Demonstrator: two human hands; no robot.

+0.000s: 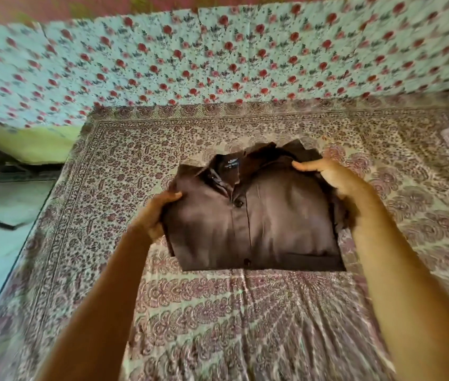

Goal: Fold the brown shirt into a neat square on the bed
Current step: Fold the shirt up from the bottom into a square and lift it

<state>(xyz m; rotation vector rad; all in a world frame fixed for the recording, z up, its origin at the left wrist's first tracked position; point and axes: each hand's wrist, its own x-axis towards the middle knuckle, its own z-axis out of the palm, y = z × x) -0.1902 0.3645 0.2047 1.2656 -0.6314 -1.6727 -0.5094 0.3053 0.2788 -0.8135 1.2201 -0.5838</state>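
Two hands are closed on the brown shirt (253,218), one at each side edge. The left hand (153,215) is clamped on the left border, thumb on top and fingers tucked beneath; the right hand (336,180) is wrapped round the right border near the shoulder, with its thumb laid along the upper edge. Between the two grips the shirt is seen as a compact, nearly square stack, button placket up and collar (229,166) at the far side, beyond both thumbs. Its near edge appears to rest on the patterned bedspread (245,312), while the collar end may be slightly raised; this cannot be told for certain.

The cloth is judged light, soft and limp, so the layers are likely to slide or sag wherever they are not pinched. Hold is best taken at the side edges, through all layers at once, as is done now. The collar, loose and open beyond the grips, is likely to need flattening once the stack is laid down. Little of the task seems left.
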